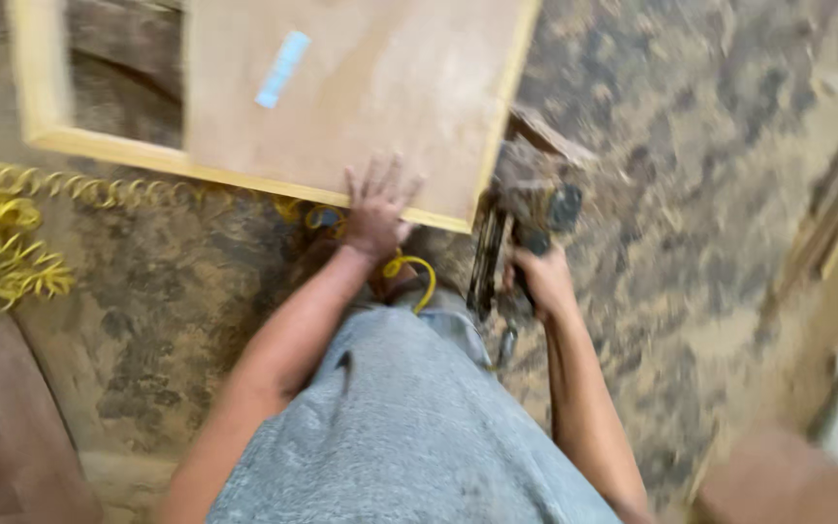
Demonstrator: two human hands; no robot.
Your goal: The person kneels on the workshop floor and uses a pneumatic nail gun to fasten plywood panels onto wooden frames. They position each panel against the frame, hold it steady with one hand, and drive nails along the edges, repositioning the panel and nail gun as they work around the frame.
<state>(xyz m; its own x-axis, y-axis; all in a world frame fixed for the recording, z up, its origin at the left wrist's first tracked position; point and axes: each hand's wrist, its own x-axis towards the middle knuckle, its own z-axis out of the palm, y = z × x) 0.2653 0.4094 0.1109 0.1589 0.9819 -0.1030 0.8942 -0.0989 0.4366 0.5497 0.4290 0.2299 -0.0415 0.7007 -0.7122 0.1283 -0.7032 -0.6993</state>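
Note:
A plywood panel (361, 87) with a pale wooden frame (109, 150) lies on the dusty floor ahead of me. My left hand (377, 209) presses flat with spread fingers on the panel's near edge. My right hand (540, 281) grips the handle of a dark nail gun (526, 218), whose nose sits at the panel's near right corner. A strip of blue tape (281, 68) is stuck on the panel. The view is blurred by motion.
A coiled yellow air hose (12, 243) lies on the floor at the left and runs under the frame toward my knees. Brown boards (2, 417) lie at the lower left. Wooden pieces (826, 252) stand at the right edge.

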